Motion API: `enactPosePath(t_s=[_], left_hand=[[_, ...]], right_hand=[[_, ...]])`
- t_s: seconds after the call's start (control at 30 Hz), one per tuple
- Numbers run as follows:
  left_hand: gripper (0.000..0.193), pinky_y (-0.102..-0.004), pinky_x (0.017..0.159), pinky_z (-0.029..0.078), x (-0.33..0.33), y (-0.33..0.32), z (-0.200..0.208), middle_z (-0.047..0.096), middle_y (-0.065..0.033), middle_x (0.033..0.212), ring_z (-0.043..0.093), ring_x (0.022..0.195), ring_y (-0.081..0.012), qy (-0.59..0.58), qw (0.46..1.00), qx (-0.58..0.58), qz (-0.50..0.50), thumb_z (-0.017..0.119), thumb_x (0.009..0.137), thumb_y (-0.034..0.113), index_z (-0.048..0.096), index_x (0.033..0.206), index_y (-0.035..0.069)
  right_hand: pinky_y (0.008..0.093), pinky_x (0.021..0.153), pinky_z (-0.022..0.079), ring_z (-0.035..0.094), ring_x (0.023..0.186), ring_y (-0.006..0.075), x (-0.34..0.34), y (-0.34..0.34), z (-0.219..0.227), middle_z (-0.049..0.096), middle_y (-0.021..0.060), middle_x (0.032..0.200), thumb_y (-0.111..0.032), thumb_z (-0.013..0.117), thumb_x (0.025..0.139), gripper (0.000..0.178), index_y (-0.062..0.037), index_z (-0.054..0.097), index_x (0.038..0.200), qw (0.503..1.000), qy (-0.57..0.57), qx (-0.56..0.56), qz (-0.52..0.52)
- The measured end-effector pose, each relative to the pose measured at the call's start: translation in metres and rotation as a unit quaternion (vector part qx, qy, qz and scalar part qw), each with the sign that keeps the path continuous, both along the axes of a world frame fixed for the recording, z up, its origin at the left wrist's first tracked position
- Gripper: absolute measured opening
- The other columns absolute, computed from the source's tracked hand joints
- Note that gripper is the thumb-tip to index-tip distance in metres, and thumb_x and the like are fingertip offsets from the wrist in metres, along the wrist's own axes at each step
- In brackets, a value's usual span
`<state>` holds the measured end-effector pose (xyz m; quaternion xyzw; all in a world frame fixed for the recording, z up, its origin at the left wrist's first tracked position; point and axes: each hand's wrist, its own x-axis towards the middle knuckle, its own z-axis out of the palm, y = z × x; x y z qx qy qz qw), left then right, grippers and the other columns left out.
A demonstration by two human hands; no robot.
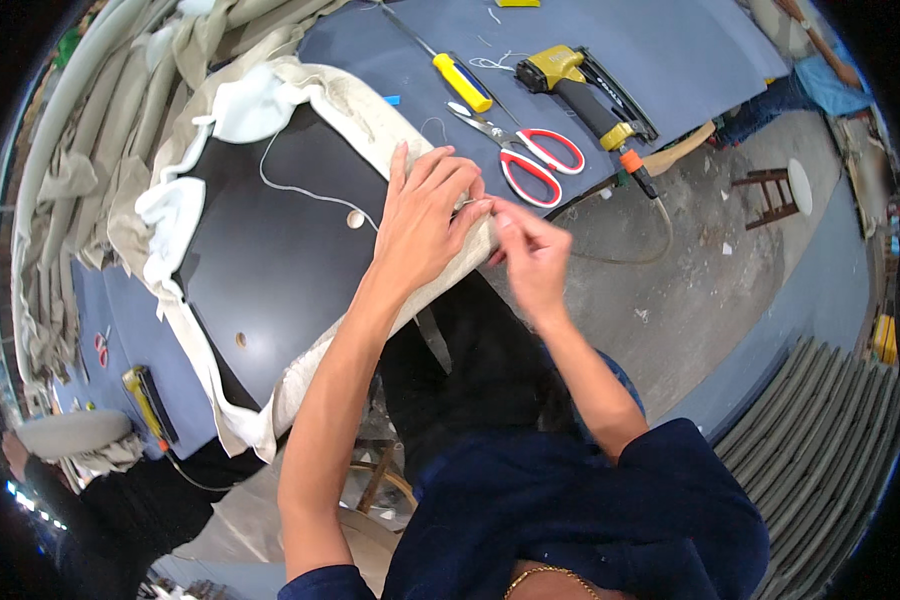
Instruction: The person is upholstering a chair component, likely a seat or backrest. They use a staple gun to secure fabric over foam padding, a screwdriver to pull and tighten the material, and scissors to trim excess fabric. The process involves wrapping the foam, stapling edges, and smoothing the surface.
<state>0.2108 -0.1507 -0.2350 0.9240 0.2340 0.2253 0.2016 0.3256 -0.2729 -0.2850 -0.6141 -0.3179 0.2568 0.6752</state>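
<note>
A dark board (290, 240) with round holes lies before me, beige fabric cover (355, 100) and white padding (245, 105) wrapped round its rim. My left hand (425, 220) is over the cover at the board's right corner, fingers stretched over the cloth and thumb at its edge, closed on it. Beside that thumb, my right hand (535, 255) is closed in a pinch at the cloth edge. A thin white cord (315, 192) crosses the board and passes under my left hand. A short stretch shows at my right fingertips, which seem to hold it.
Red-and-white scissors (530, 165), a yellow-handled screwdriver (462, 82) and a yellow-black staple gun (580, 90) with an air hose (660, 235) lie beyond my hands. Beige fabric (80, 180) is heaped left; another person's dark-clothed legs (160, 510) are lower left. A stool (775, 190) stands right.
</note>
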Motion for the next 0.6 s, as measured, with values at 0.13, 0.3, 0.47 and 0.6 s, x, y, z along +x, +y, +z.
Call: enactPosePath(t_s=[0.13, 0.3, 0.47, 0.6], left_hand=[[0.021, -0.0587, 0.122, 0.019, -0.004, -0.001, -0.003, 0.065, -0.0011, 0.123, 0.048, 0.137, -0.0304, 0.032, 0.999, 0.013, 0.006, 0.062, 0.098, 0.029, 0.063, 0.111, 0.012], [0.022, -0.0583, 0.122, 0.019, -0.001, 0.0, -0.008, 0.062, -0.0023, 0.134, 0.042, 0.142, -0.031, 0.054, 0.998, 0.033, 0.012, 0.057, 0.101, 0.031, 0.066, 0.111, 0.014], [0.025, -0.059, 0.123, 0.017, 0.0, -0.002, -0.015, 0.054, -0.0052, 0.147, 0.032, 0.149, -0.0331, 0.033, 0.996, 0.066, 0.045, 0.055, 0.102, 0.032, 0.073, 0.109, 0.017], [0.029, -0.0596, 0.124, 0.016, 0.002, -0.004, -0.016, 0.053, -0.0052, 0.148, 0.03, 0.15, -0.0325, 0.037, 0.997, 0.055, 0.04, 0.055, 0.102, 0.033, 0.076, 0.109, 0.016]], right_hand=[[0.038, 0.08, 0.053, 0.067, 0.093, 0.0266, 0.098, 0.032, 0.017, 0.072, 0.0158, 0.105, -0.014, 0.07, 0.09, 0.029, -0.0024, 0.072, 0.116, 0.896, -0.425, 0.021, -0.125], [0.0496, 0.093, 0.052, 0.06, 0.117, 0.0379, 0.168, 0.081, 0.011, 0.058, 0.0195, 0.131, -0.03, 0.072, 0.09, 0.066, -0.0095, 0.047, 0.147, 0.804, -0.534, -0.256, -0.059], [0.0517, 0.088, 0.053, 0.067, 0.102, 0.044, 0.197, 0.103, 0.023, 0.067, 0.0252, 0.112, -0.029, 0.07, 0.092, 0.062, -0.0074, 0.05, 0.146, 0.743, -0.591, -0.314, 0.025], [0.0442, 0.071, 0.053, 0.072, 0.083, 0.0337, 0.238, 0.096, 0.064, 0.073, 0.0244, 0.094, -0.025, 0.07, 0.093, 0.046, -0.003, 0.064, 0.134, 0.842, -0.511, -0.164, 0.06]])
